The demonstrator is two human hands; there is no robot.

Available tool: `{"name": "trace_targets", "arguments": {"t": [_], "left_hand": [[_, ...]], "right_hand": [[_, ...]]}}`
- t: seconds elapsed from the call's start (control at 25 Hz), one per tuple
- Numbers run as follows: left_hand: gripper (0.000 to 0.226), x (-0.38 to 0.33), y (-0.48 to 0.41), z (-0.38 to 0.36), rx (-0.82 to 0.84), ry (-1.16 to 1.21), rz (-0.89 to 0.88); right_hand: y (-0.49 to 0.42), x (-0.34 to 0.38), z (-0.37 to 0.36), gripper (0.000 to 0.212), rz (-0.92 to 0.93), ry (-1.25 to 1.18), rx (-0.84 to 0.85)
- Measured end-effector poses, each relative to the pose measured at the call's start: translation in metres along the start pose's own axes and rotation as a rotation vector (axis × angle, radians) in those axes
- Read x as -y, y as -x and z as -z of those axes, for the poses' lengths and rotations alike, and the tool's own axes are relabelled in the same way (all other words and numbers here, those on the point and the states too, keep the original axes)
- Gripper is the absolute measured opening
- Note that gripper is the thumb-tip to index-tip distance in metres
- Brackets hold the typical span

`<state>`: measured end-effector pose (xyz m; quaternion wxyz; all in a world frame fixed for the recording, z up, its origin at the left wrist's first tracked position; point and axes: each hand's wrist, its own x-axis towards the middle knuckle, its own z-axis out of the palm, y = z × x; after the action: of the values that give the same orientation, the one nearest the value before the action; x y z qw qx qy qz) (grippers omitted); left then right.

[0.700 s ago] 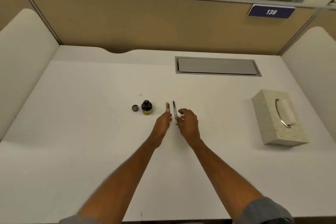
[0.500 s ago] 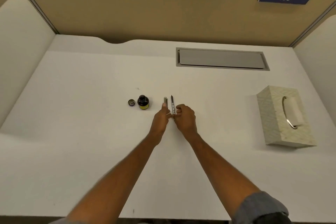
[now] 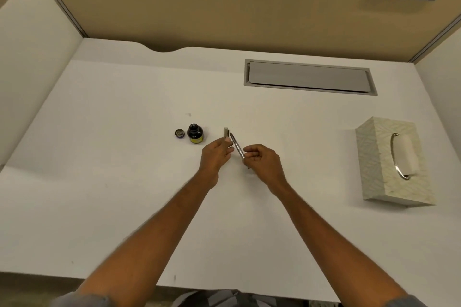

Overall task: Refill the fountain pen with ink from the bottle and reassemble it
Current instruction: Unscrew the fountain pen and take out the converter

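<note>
A small dark ink bottle (image 3: 195,133) with a yellow label stands open on the white desk (image 3: 99,157). Its cap (image 3: 179,133) lies just left of it. My left hand (image 3: 215,154) grips a pale pen barrel (image 3: 226,132) that points away from me. My right hand (image 3: 262,159) pinches the lower end of the pen's nib section (image 3: 237,147), a thin silvery piece with a dark nib, tilted up and to the left. The nib tip lies close beside the barrel, just right of it.
A patterned tissue box (image 3: 391,161) stands at the right. A grey cable hatch (image 3: 309,77) is set into the desk at the back. Partition walls close the desk on three sides.
My right hand has drawn back to the right, and the nib section now tilts left instead of lying parallel to the barrel. The left hand holds its place.
</note>
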<state>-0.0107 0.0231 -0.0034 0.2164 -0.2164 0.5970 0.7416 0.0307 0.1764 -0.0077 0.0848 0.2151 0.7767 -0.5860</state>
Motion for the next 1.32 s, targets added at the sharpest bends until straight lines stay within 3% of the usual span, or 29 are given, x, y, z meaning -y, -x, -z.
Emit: {"name": "trace_targets", "arguments": {"t": [0.2,0.56,0.76,1.04,1.16,1.32], "left_hand": [[0.032,0.001,0.022,0.009,0.138,0.073,0.010],[0.021,0.007,0.059,0.012,0.160,0.206,-0.092],[0.020,0.006,0.065,0.015,0.133,0.197,-0.126],[0.010,0.008,0.064,0.014,0.024,0.220,-0.072],[0.012,-0.001,0.065,0.024,0.075,0.225,-0.078],[0.007,-0.008,0.063,0.038,0.089,0.266,-0.055]], "right_hand": [[0.021,0.012,0.032,0.028,-0.001,-0.162,0.302],[0.043,0.020,0.047,0.032,-0.087,-0.292,0.579],[0.048,0.025,0.041,0.025,-0.118,-0.357,0.473],[0.060,0.032,0.027,0.022,-0.010,-0.241,0.204],[0.067,0.034,0.018,0.024,-0.001,-0.256,0.179],[0.077,0.039,-0.004,0.027,-0.120,-0.382,0.177]]}}
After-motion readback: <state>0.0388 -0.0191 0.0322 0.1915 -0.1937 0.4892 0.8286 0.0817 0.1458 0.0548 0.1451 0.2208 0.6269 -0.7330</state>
